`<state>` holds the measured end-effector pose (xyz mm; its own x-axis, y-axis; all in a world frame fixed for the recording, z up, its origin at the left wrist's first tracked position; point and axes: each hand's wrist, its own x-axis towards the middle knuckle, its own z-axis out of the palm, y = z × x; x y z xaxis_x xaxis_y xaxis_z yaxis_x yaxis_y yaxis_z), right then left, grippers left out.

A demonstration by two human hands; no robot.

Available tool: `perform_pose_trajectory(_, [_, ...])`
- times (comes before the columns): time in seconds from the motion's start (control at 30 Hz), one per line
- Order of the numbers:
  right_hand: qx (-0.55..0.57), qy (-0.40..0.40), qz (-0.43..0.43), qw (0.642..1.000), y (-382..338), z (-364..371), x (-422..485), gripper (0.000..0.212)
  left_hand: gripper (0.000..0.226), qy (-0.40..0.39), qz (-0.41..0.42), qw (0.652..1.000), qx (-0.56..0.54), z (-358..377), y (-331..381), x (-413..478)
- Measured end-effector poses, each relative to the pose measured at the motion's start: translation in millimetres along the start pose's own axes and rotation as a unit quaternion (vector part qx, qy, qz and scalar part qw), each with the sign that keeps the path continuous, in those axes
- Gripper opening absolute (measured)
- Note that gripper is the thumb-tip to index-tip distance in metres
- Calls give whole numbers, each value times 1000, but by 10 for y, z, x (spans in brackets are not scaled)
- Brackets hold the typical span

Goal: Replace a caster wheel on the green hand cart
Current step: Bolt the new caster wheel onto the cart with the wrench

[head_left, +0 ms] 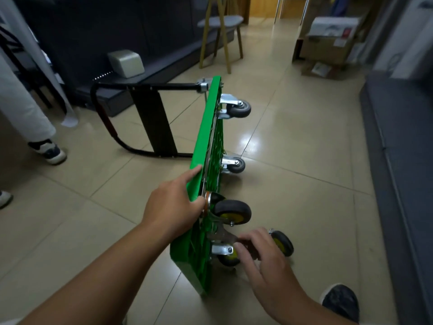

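The green hand cart [206,127] stands on its side edge on the tiled floor, its black handle [150,85] folded out to the left. Two grey casters [239,109] sit at the far end. A black caster with a yellow hub [233,212] is at the near upper corner, and another [228,258], partly hidden, is below it. My left hand [173,207] grips the cart's top edge, index finger straight along the deck. My right hand [264,256] holds a dark-handled wrench [222,238] at the lower caster's bracket. A loose yellow-hub wheel [282,242] lies just right of that hand.
A person's leg and shoe [50,151] stand at the left. A wooden chair [220,31] and cardboard boxes [328,43] are at the back. A dark grey unit [398,160] runs along the right. My shoe [341,301] is at the lower right.
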<state>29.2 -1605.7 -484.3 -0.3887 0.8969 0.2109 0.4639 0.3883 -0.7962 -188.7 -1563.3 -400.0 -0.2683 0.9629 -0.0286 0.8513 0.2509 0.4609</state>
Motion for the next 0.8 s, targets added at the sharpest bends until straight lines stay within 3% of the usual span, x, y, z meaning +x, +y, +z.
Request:
perform_pose_trajectory(0.13, [24,6,73,997,-142,-132,-2,11,71,2,20,998,-51,57,-28,-73])
perform_pose_trajectory(0.3, [15,38,91,995,-152,86,-30,8,70,-29,34,999,7,91,-55,24])
perform_pose_trajectory(0.37, [18,49,114,992,-143,227,-70,22,71,-43,40,998,7,96,-65,54])
perform_pose_trajectory(0.6, [116,89,109,983,-265,581,-128,46,71,-41,65,997,23,100,-66,83])
perform_pose_trajectory(0.8, [224,42,135,964,-235,646,-107,51,69,-35,64,997,18,87,-80,75])
